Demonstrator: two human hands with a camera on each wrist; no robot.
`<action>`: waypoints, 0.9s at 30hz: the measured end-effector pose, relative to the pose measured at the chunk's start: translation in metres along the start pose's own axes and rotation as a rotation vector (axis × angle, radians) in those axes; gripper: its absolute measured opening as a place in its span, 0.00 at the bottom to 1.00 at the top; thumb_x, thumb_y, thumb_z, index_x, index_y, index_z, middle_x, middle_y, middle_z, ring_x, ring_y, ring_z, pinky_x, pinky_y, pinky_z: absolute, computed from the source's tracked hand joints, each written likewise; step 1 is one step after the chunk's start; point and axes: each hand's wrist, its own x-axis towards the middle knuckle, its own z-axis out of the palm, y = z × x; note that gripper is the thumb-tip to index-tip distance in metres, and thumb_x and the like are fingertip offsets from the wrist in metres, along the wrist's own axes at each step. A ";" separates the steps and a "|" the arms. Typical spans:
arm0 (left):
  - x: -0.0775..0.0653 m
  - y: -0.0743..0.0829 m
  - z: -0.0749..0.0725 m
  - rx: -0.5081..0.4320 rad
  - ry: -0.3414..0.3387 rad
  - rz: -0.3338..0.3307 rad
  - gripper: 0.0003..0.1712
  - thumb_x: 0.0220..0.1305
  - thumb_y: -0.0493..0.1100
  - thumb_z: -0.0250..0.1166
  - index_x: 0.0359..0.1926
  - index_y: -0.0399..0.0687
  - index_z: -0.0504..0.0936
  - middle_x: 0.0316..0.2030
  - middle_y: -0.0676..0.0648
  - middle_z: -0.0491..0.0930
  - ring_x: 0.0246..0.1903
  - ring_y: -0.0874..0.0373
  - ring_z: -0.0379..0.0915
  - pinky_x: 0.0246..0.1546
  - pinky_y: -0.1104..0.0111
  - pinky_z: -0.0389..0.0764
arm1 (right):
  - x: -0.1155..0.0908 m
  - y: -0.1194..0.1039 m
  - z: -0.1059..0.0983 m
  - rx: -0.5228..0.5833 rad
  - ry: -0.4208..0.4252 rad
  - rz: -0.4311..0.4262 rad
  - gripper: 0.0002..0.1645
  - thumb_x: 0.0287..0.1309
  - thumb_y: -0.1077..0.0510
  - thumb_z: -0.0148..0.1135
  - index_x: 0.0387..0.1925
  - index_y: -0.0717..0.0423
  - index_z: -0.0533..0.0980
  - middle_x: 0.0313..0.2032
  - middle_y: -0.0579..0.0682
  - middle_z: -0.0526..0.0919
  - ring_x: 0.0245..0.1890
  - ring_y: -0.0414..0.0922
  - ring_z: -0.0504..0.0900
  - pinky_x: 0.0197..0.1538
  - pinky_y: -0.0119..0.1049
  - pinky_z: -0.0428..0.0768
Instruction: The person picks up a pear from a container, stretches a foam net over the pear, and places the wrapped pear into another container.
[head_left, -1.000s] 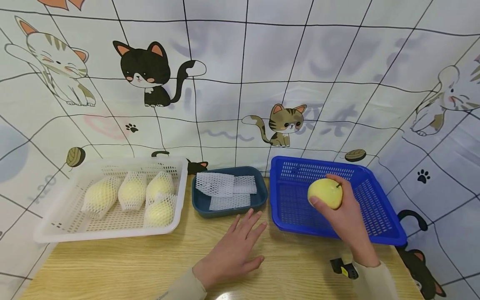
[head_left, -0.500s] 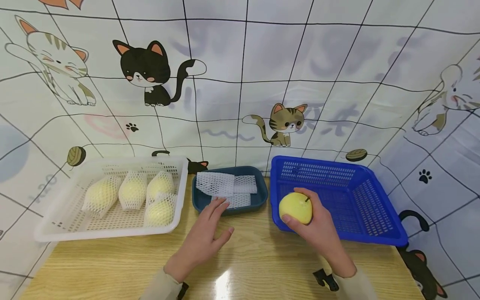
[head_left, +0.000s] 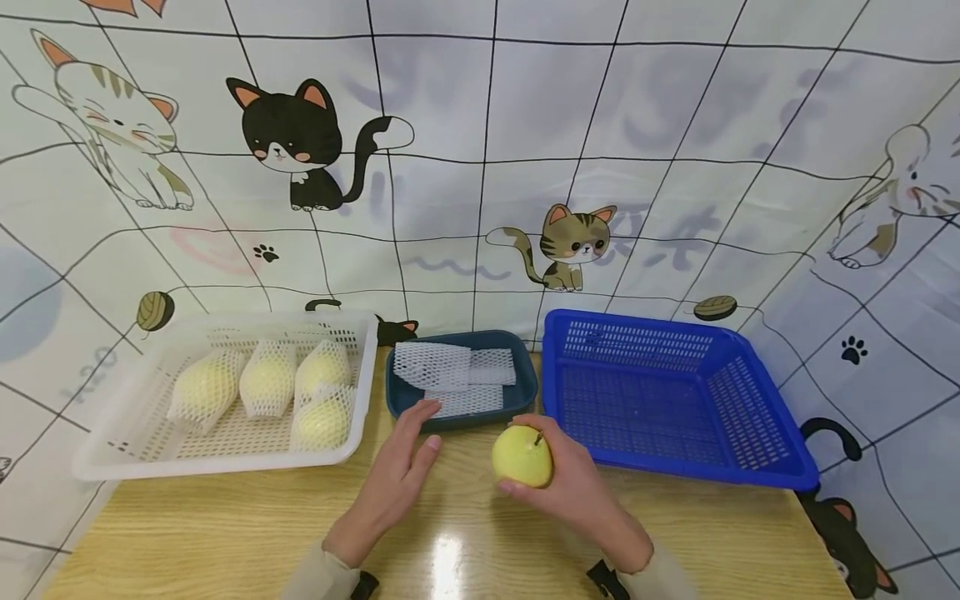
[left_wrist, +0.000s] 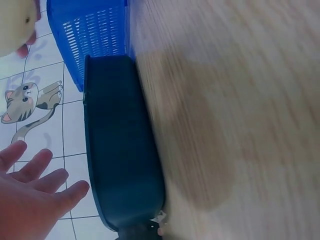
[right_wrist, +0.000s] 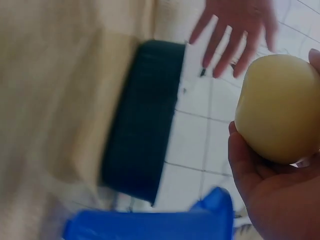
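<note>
My right hand (head_left: 566, 479) holds a yellow-green pear (head_left: 522, 456) with a short dark stem, above the table in front of the small dark teal tray (head_left: 450, 426). In the right wrist view the pear (right_wrist: 280, 110) lies in the curl of the fingers. My left hand (head_left: 386, 471) is at the tray's front left, its fingers extended and holding nothing; in the left wrist view the fingers of this hand (left_wrist: 37, 187) are spread. White foam net sleeves (head_left: 431, 367) lie flat in the tray.
At the left stands a white basket (head_left: 225, 471) with several net-wrapped pears (head_left: 267, 379). A blue basket (head_left: 675, 471) stands to the right of the tray. Behind them hangs a cat-patterned cloth (head_left: 450, 167). The wooden table (head_left: 187, 533) runs along the front.
My right hand has carried the pear left, from over the blue basket to in front of the tray. My left hand has moved left, to the tray's front left.
</note>
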 end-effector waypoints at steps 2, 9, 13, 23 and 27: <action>-0.001 -0.001 0.000 -0.014 0.008 -0.014 0.26 0.79 0.42 0.54 0.73 0.41 0.69 0.72 0.39 0.68 0.72 0.44 0.64 0.66 0.43 0.68 | 0.001 0.003 0.008 -0.019 -0.029 0.017 0.46 0.46 0.44 0.84 0.65 0.47 0.72 0.50 0.46 0.82 0.42 0.44 0.81 0.38 0.36 0.81; -0.006 -0.006 -0.002 -0.047 0.035 -0.062 0.23 0.80 0.41 0.54 0.71 0.41 0.72 0.70 0.40 0.71 0.70 0.43 0.65 0.67 0.44 0.67 | 0.007 0.017 0.035 -0.130 -0.095 -0.102 0.45 0.48 0.38 0.82 0.63 0.52 0.75 0.54 0.44 0.79 0.47 0.42 0.78 0.45 0.39 0.81; -0.011 -0.007 -0.003 -0.047 0.034 -0.080 0.23 0.80 0.41 0.53 0.71 0.41 0.72 0.70 0.38 0.71 0.71 0.42 0.65 0.67 0.44 0.66 | 0.010 0.023 0.046 -0.162 -0.157 -0.138 0.44 0.50 0.40 0.81 0.64 0.53 0.74 0.57 0.46 0.79 0.50 0.43 0.78 0.49 0.42 0.82; -0.013 -0.011 -0.005 -0.045 0.040 -0.092 0.23 0.78 0.38 0.55 0.70 0.41 0.73 0.70 0.44 0.72 0.73 0.42 0.61 0.69 0.44 0.63 | 0.018 0.028 0.059 -0.246 -0.296 -0.159 0.44 0.51 0.42 0.81 0.67 0.47 0.71 0.62 0.42 0.77 0.57 0.39 0.77 0.58 0.45 0.80; -0.013 -0.011 -0.007 -0.042 0.034 -0.102 0.23 0.79 0.41 0.54 0.71 0.44 0.73 0.71 0.45 0.71 0.74 0.43 0.60 0.69 0.43 0.64 | 0.020 0.027 0.061 -0.237 -0.337 -0.137 0.44 0.53 0.42 0.80 0.67 0.48 0.71 0.61 0.43 0.76 0.54 0.38 0.77 0.55 0.42 0.80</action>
